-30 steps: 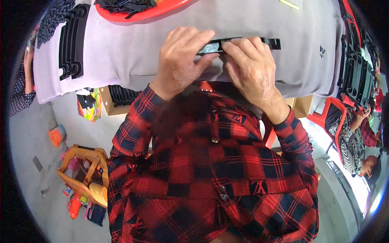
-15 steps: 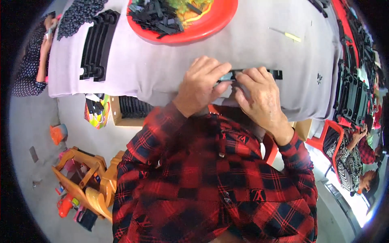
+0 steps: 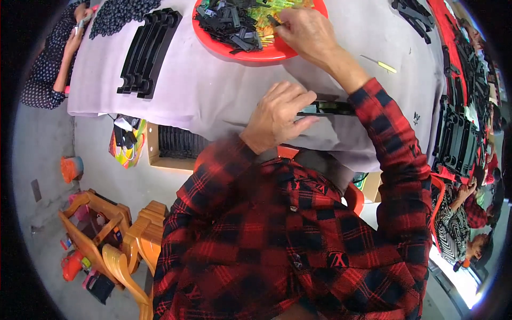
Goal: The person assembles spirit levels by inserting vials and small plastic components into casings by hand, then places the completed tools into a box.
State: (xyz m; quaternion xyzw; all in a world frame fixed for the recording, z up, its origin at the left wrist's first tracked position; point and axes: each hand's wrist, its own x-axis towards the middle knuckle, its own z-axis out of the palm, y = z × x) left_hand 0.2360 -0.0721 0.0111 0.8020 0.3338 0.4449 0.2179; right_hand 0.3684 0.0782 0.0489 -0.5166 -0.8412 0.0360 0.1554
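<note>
Right hand [image 3: 306, 31] pinches a dark piece [image 3: 273, 21] over the red plate [image 3: 266, 55]; on the plate's near side, left hand [image 3: 280, 114] half-curls around a black strip [image 3: 335, 108], grip unclear. Plaid shirt [image 3: 314, 234] bears lettering.

The place looks like a small workshop for hand assembly. A pale grey cloth-covered table [image 3: 213, 80] carries long, matching black plastic parts [image 3: 150, 50] side by side, a heap of small round black pieces [image 3: 120, 16] and a red round plastic tray [image 3: 266, 55] holding small flat black pieces [image 3: 234, 21]. A person in spotted clothes [image 3: 45, 69] is at its left.
</note>
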